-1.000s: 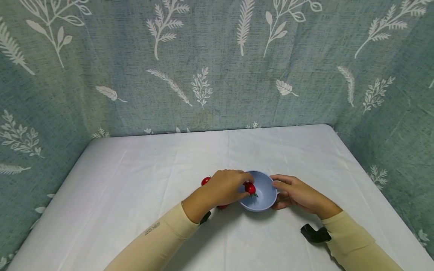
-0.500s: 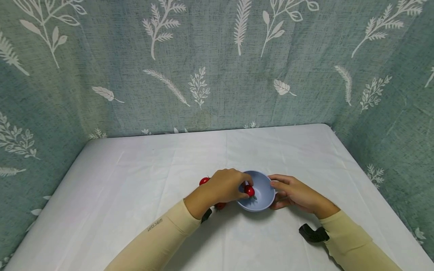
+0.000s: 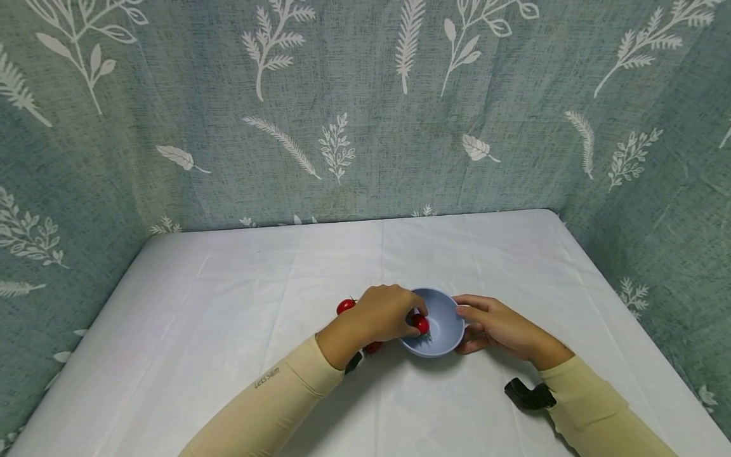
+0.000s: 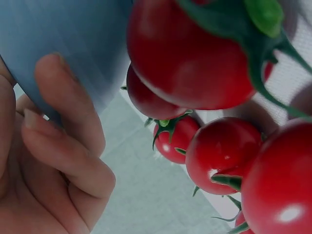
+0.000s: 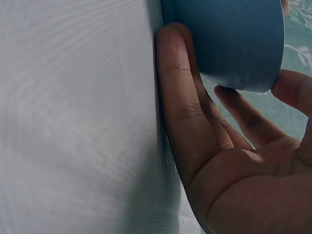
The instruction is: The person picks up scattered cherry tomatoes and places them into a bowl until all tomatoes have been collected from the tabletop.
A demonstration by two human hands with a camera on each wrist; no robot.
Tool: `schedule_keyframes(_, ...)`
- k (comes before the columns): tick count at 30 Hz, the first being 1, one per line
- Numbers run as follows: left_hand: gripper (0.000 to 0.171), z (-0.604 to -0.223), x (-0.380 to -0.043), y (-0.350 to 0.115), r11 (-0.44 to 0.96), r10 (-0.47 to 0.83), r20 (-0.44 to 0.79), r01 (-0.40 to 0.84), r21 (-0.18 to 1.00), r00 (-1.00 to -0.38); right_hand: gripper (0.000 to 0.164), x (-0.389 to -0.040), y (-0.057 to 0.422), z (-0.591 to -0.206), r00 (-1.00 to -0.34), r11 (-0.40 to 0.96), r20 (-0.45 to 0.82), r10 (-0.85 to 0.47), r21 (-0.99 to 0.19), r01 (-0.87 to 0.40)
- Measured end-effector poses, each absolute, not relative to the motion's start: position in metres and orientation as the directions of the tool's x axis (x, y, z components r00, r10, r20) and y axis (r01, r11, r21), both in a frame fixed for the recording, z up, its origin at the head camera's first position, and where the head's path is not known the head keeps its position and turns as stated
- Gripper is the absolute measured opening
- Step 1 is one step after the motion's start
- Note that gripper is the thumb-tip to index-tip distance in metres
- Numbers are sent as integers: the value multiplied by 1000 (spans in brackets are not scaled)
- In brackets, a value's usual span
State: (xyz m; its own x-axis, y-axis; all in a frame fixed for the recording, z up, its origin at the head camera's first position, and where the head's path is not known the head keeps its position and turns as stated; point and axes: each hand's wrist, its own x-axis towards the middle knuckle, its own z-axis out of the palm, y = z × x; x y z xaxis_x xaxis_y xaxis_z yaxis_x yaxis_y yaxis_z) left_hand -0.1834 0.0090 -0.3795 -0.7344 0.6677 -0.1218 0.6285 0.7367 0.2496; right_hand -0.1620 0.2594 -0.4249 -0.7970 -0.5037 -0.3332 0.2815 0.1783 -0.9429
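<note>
In the head view, a small blue bowl stands on the white table between the hands. My left hand reaches over its left rim, thumb and fingers pinching a red cherry tomato low inside it. The left wrist view shows curled fingers beside the bowl wall; the pinched tomato is hidden there. My right hand holds the bowl's right side, its thumb at the rim and its fingers along the outer wall, as the right wrist view shows.
Several cherry tomatoes with green stems lie left of the bowl, partly under the left wrist; one tomato and another tomato show in the head view. A patterned green curtain hangs behind the white table.
The tomato in my left fingers has dropped slightly lower into the bowl. The right hand keeps its place on the bowl; the head view has shifted a little.
</note>
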Motion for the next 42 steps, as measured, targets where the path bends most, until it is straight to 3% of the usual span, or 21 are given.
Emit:
schedule_keyframes(17, 36, -379, -182, 6, 742, 665, -128, 629, 234, -736, 62, -161, 258, -424, -794, 185, -328, -512, -945, 271)
schedule_keyframes(29, 33, -365, -181, -24, 700, 656, 10, 613, 367, -755, 62, -162, 257, -423, -800, 201, -335, -498, -942, 270)
schedule_keyframes(42, 27, -365, -181, -61, 765, 542, 29, 508, 395, -840, 61, -160, 257, -423, -808, 200, -333, -486, -942, 268)
